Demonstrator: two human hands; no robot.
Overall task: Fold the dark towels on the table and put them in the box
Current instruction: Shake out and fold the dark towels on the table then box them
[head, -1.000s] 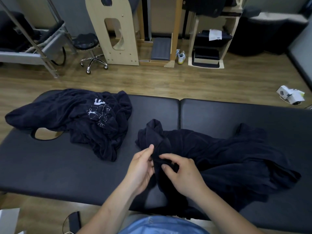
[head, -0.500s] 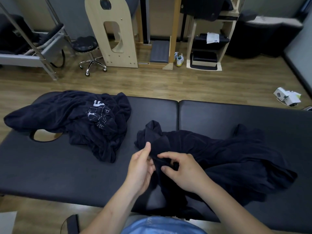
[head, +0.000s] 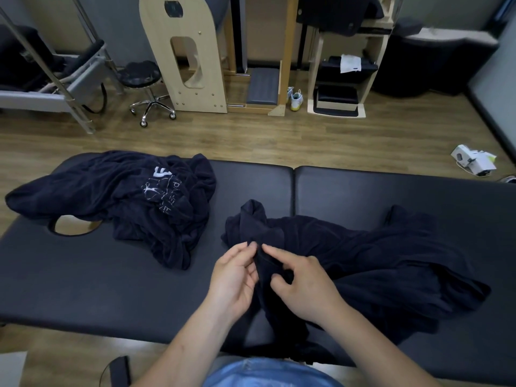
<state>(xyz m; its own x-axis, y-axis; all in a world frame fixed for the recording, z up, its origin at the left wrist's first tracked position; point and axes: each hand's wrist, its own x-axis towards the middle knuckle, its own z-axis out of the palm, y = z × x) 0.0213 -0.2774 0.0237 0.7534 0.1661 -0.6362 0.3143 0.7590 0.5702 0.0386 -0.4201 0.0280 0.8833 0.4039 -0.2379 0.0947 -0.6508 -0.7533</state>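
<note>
Pinching an edge of the near towel [head: 363,261], the left hand [head: 234,277] and right hand [head: 304,286] both grip it on the black bench [head: 83,275]; the second towel [head: 125,196] lies crumpled further left.

1. We count one table [head: 83,275].
2. We count two dark towels on it: one printed towel [head: 134,196] and one plain towel [head: 377,261].
3. We count two grips: one left hand [head: 234,280] and one right hand [head: 304,289].
4. We count one wheeled stool [head: 145,79].
5. We count two pale shoes [head: 296,99] on the floor.
6. We count one white carton [head: 474,163].
</note>
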